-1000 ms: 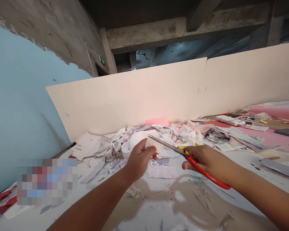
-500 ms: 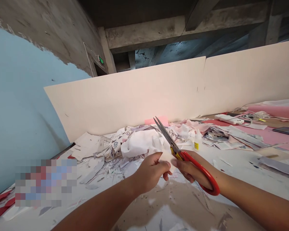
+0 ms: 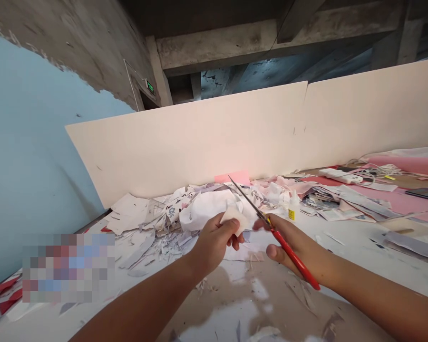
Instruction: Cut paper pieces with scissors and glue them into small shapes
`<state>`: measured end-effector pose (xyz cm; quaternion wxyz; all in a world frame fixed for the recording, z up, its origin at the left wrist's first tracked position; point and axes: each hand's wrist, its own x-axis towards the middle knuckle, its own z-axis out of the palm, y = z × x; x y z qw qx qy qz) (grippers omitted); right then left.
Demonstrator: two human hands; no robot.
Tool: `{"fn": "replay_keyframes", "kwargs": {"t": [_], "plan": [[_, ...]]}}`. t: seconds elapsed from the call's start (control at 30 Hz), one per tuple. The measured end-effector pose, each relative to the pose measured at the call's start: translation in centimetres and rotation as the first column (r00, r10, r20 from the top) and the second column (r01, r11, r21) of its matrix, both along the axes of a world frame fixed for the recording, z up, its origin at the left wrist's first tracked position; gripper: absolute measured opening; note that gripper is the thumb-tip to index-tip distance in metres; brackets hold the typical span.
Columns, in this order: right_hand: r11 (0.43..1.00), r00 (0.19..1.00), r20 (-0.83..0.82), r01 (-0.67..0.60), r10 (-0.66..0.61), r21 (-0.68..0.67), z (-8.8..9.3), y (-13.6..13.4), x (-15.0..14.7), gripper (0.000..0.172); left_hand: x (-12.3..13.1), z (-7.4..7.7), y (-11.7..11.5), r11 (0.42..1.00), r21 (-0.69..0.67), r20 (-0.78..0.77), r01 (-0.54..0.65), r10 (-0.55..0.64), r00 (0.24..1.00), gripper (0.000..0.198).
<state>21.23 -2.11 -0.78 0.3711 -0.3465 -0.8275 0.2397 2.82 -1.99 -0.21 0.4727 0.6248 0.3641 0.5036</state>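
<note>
Where the hands meet: above a paper-strewn workbench (image 3: 235, 304), close together but not touching each other

left hand (image 3: 212, 242): fingers and thumb pinch tight on a small white paper piece (image 3: 234, 219), raised clear of the bench

right hand (image 3: 292, 244): fingers wrapped firmly around red-handled scissors (image 3: 292, 254), thumb low on the handle

scissors: blades nearly shut, narrow and pointing up and away, running just beside the paper piece's right edge

behind the hands: a heap of printed paper scraps (image 3: 207, 209), with a small glue bottle (image 3: 293, 208) standing upright at its right

further right: a pink sheet (image 3: 395, 202) under stacked paper strips (image 3: 356, 204), a white power strip (image 3: 340, 175) and a dark tablet (image 3: 424, 194)

beyond: 2 cream boards (image 3: 185, 142) standing along the bench's far edge, a blue wall (image 3: 32, 142) to the left
</note>
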Motion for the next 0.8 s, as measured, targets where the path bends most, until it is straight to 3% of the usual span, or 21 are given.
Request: {"fn": "replay_keyframes", "kwargs": {"t": [0.1, 0.23, 0.8], "plan": [[0.986, 0.973, 0.182, 0.121, -0.141, 0.115, 0.2, 0.5, 0.8, 0.04, -0.3, 0.5, 0.0, 0.999, 0.021, 0.031, -0.038, 0.037, 0.999, 0.018], [0.968, 0.92, 0.325, 0.164, -0.22, 0.192, 0.4, 1.1, 1.4, 0.032, -0.5, 0.7, 0.1, 0.997, 0.03, 0.05, -0.07, 0.068, 0.996, 0.016], [0.961, 0.858, 0.434, 0.219, -0.273, 0.171, 0.8, 0.9, 1.3, 0.036, -0.2, 0.8, -0.3, 0.985, 0.095, -0.085, -0.144, 0.153, 0.985, 0.02]]}}
